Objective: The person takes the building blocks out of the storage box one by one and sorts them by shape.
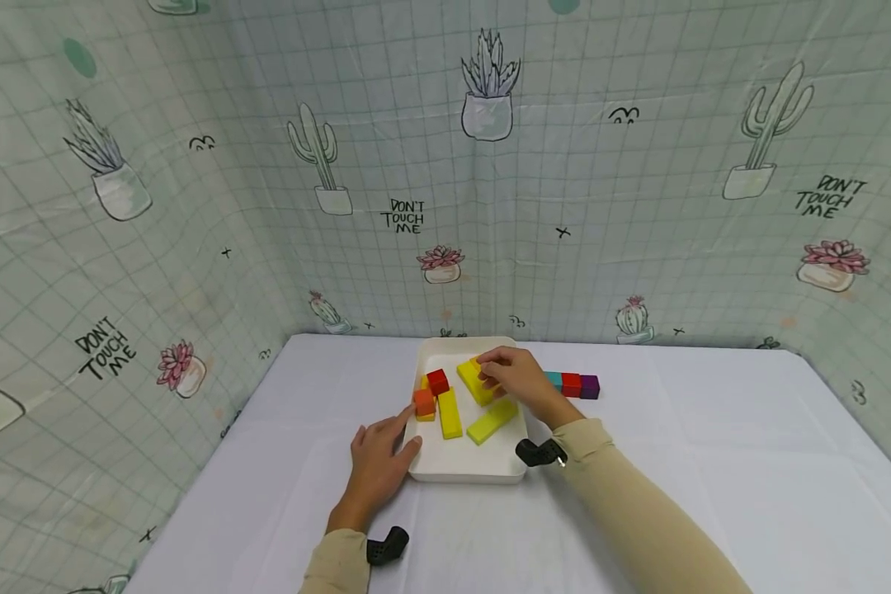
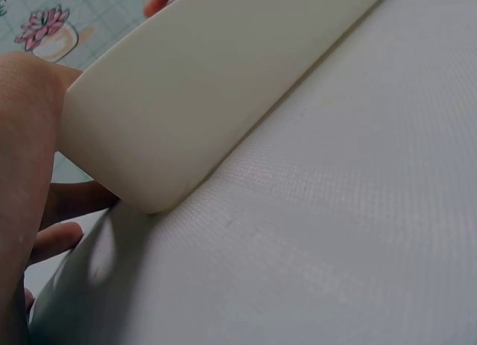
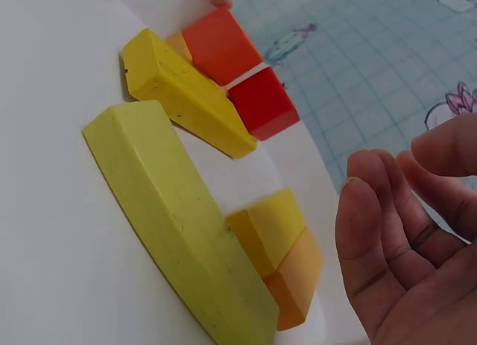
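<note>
A white tray [image 1: 466,462] holds several wooden blocks. My left hand [image 1: 377,464] is at its left side, fingers fairly straight, the index fingertip by the rim close to an orange cube [image 1: 424,403]; in the left wrist view the thumb side meets the tray wall [image 2: 171,99]. My right hand [image 1: 518,381] hovers over the tray's right half, fingers loosely bent with nothing between them in the right wrist view. Below it lie a yellow block [image 1: 471,381] and a long yellow-green block [image 3: 186,226]. A red cube [image 1: 437,382] and a long yellow block [image 1: 450,414] lie farther left.
Right of the tray, a row with teal [image 1: 554,380], red [image 1: 571,385] and purple cubes [image 1: 590,387] stands on the white-covered table [image 1: 683,462], partly behind my right hand. A printed cloth [image 1: 386,272] hangs behind the table and along its left side.
</note>
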`<move>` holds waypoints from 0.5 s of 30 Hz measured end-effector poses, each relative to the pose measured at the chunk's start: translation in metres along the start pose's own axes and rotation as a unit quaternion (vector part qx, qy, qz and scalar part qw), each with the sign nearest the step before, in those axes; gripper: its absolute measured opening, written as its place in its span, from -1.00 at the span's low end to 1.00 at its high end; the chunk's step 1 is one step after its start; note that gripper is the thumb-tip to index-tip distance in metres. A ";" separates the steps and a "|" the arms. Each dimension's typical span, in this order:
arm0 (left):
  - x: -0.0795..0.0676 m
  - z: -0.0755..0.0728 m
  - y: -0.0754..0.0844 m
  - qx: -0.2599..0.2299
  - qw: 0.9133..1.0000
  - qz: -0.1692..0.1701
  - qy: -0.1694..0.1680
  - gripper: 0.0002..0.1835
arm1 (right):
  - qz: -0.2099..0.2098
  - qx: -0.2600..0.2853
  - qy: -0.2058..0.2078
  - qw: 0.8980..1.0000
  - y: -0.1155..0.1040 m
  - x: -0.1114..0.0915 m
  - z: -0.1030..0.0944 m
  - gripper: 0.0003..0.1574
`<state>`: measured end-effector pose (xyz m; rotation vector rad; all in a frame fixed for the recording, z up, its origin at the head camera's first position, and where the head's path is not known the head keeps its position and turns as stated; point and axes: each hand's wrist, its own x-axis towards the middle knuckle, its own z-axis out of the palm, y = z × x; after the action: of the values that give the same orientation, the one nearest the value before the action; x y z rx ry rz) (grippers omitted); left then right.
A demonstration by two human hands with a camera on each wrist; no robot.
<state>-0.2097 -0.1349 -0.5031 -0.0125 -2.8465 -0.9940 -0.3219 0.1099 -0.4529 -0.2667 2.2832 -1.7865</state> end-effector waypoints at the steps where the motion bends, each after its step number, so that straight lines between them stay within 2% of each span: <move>1: 0.000 0.000 0.000 0.000 1.000 0.000 -0.001 -0.40 | 0.002 0.001 -0.002 1.000 0.000 0.001 0.002 -0.65; 10: -0.001 -0.001 -0.001 -0.005 1.000 0.010 0.009 -0.40 | 0.011 -0.013 -0.022 1.000 0.002 0.012 0.016 -0.62; 15: -0.001 0.000 -0.001 -0.001 1.000 0.011 0.005 -0.40 | 0.012 -0.038 -0.034 0.999 0.001 0.018 0.024 -0.61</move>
<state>-0.2086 -0.1361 -0.5040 -0.0402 -2.8300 -0.9910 -0.3325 0.0831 -0.4607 -0.3078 2.3001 -1.6570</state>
